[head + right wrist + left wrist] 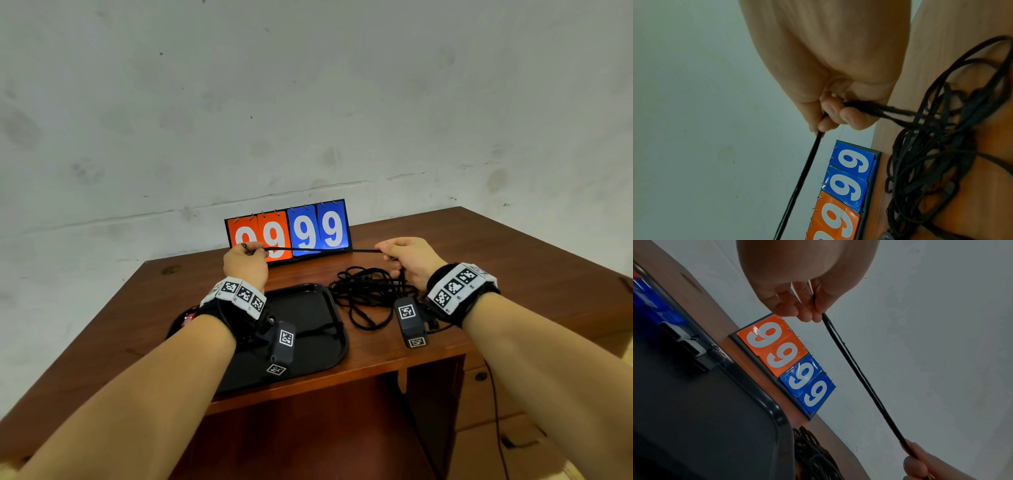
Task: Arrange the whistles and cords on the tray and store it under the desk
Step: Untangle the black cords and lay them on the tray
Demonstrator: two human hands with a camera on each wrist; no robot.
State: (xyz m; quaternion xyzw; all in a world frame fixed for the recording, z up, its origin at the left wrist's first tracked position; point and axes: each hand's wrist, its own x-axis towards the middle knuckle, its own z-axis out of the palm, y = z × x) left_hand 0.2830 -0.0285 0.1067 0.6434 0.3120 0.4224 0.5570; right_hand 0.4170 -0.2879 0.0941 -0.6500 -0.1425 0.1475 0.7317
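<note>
A black cord (322, 250) is stretched taut in the air between my two hands, above the desk. My left hand (247, 257) pinches its left end (819, 308) between thumb and fingers. My right hand (406, 255) grips the other end (830, 112), and the cord's slack runs down from that fist into a tangled pile of black cords (368, 291) on the desk to the right of the tray. The black tray (308, 308) lies under my left wrist; a dark cord lies across it (317, 330). Whistles (692, 344) lie at the tray's far end, partly hidden by my left arm.
A flip scoreboard (289, 233) reading 99 in orange and 99 in blue stands at the back of the wooden desk (513, 260) against the wall. The opening under the desk (308, 438) is below the tray, with drawers (486, 394) to its right.
</note>
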